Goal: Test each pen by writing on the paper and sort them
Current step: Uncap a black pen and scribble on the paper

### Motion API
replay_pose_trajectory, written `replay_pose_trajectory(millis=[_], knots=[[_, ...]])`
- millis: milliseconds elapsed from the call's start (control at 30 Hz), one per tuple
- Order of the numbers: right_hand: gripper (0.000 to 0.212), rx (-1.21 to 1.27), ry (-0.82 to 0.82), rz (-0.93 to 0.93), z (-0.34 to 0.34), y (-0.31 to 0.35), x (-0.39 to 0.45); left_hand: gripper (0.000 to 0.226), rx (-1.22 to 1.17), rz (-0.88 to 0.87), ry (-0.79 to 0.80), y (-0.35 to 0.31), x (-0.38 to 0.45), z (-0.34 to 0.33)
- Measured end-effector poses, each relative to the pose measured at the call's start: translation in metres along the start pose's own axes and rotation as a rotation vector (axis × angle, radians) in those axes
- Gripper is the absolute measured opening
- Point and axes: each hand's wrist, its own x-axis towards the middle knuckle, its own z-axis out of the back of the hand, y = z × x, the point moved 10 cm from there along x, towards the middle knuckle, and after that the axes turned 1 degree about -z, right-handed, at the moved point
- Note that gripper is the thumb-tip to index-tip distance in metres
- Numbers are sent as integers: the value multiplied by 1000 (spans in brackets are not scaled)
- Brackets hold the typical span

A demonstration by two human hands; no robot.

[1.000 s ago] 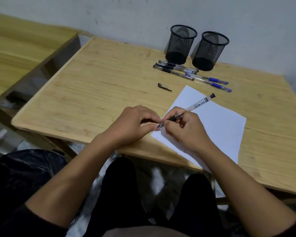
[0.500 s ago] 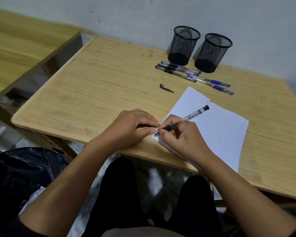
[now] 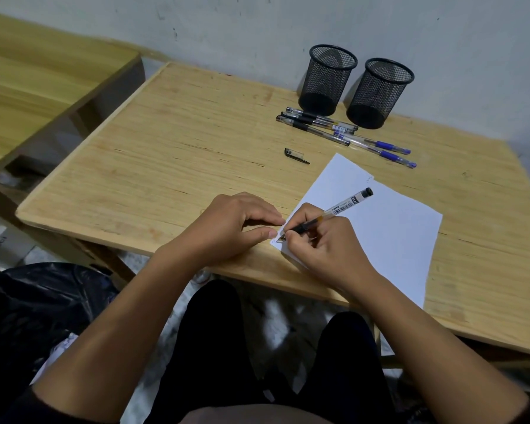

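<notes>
Head: R hand (image 3: 325,247) grips pen (image 3: 337,210), tip on paper (image 3: 395,240) corner; L hand (image 3: 227,228) loose, empty.

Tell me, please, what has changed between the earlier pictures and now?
The right hand lowered the pen toward the person, setting its tip on the near left corner of the paper. The left hand, loose pens, cap and mesh cups stayed put.

Two black wire-mesh cups (image 3: 328,81); five clear plastic pens (image 3: 318,130) lying loose, sixth pen (image 3: 334,211) held; one black pen cap (image 3: 296,155); one white paper sheet (image 3: 392,240)
</notes>
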Motion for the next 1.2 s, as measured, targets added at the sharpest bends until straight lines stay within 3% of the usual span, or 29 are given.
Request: replay_pose_trajectory(millis=[800,1067,1200], knots=[[16,-42,-49,38,6,0,2,31,11,38,13,3,-1,0],[14,482,-283,-170,37,-20,8,29,-113,133,-100,3,19,9],[14,542,-404,-224,62,-23,10,36,34,126,-196,9,62,20]])
